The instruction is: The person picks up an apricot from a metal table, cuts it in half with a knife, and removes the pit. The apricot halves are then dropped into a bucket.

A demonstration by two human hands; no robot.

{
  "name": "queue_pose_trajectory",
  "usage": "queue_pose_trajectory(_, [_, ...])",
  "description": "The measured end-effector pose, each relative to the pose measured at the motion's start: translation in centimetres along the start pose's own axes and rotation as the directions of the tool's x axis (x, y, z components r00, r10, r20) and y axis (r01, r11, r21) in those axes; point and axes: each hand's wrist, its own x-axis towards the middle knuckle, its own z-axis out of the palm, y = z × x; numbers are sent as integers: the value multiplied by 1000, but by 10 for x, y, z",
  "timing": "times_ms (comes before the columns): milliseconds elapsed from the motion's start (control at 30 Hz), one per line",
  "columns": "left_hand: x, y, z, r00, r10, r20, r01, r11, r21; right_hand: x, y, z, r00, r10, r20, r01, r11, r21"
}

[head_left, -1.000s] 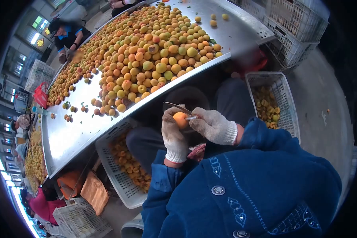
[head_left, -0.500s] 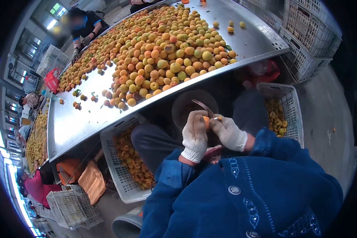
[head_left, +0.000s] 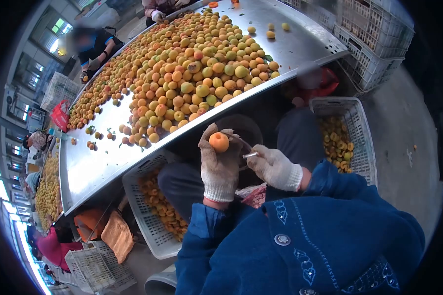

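An orange apricot-like fruit (head_left: pixel 219 142) rests against the palm and fingers of my left hand (head_left: pixel 219 164), which wears a stained white knit glove. Just right of it, my gloved right hand (head_left: pixel 275 168) is closed round a small tool (head_left: pixel 250 155) with a light metal part and a dark curved piece; its full shape is partly hidden by the fingers. Beyond both hands, a large heap of yellow and orange fruit (head_left: pixel 182 83) covers much of a metal table (head_left: pixel 91 167).
Crates with cut fruit stand at left (head_left: pixel 155 241) and right (head_left: pixel 362 115) of my legs. A bucket (head_left: pixel 236 129) is behind my hands. Stacked crates (head_left: pixel 374 29) stand back right. Co-workers (head_left: pixel 96 46) are at the table's far side.
My hands have moved apart, my left hand shifting left and turning palm up with the fruit showing whole. The view has shifted slightly, and another co-worker's gloved hands now show at the table's far edge.
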Motion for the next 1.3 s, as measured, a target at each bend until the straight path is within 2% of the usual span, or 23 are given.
queue_pose_trajectory(100, [0,-1,1,1000,-8,-11,7,998,-66,0,-2,-2,1000,16,26,-14,997,-82])
queue_pose_trajectory(300, [2,-1,-1,999,4,-38,-3,1000,24,7,1,-1,999,35,41,-30,993,-118])
queue_pose_trajectory(667, [-3,6,11,996,59,65,-77,937,341,18,5,6,995,61,76,-50,990,-131])
queue_pose_trajectory(733, [-4,4,14,997,50,66,-70,937,342,19,10,11,998,-47,43,50,995,-87])
queue_pose_trajectory(800, [-3,2,13,996,45,75,-68,937,343,22,12,11,999,-12,45,19,987,-157])
queue_pose_trajectory(833, [-1,-1,10,992,59,115,-102,906,410,24,12,11,999,21,45,-10,975,-224])
queue_pose_trajectory(900, [0,1,9,985,70,156,-137,870,475,25,14,14,999,-39,29,45,969,-245])
queue_pose_trajectory(967, [-3,6,14,992,-33,119,-39,829,558,27,12,17,995,-99,15,99,959,-266])
queue_pose_trajectory(1000, [-3,6,13,992,-33,121,-40,829,557,29,9,15,996,-82,35,88,943,-321])
queue_pose_trajectory(1067, [-1,5,11,987,-155,43,139,956,258,31,6,14,996,-67,52,82,920,-384])
queue_pose_trajectory(1100, [0,6,10,979,-198,44,189,968,168,32,7,15,996,-78,49,92,898,-431])
queue_pose_trajectory(1200, [3,8,6,975,-219,-37,222,968,121,33,3,15,998,-61,35,70,860,-506])
queue_pose_trajectory(1233, [4,6,10,982,-162,-93,174,976,134,34,1,14,999,-29,15,33,847,-530])
queue_pose_trajectory(1300, [6,10,14,986,-134,-101,146,982,123,34,-3,12,999,-30,34,43,842,-538])
